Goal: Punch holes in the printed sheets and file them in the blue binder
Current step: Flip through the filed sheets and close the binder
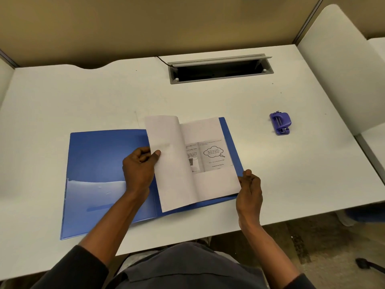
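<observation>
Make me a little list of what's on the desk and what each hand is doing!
binder: blue binder lies open flat on the white desk
papers: printed sheets lie on the binder's right half
left hand: left hand holds the top sheet by its left edge, lifted and curled over
right hand: right hand pinches the papers' lower right corner
hole punch: purple hole punch sits apart, far right, untouched
desk slot: grey cable tray, lid open

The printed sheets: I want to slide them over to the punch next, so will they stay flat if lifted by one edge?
Probably not. The printed sheets look thin: the top one already curls where the left hand lifts it. Held only by the right hand at the corner, they would likely droop and fan apart. They seem light, and may slip on the glossy blue binder.
</observation>
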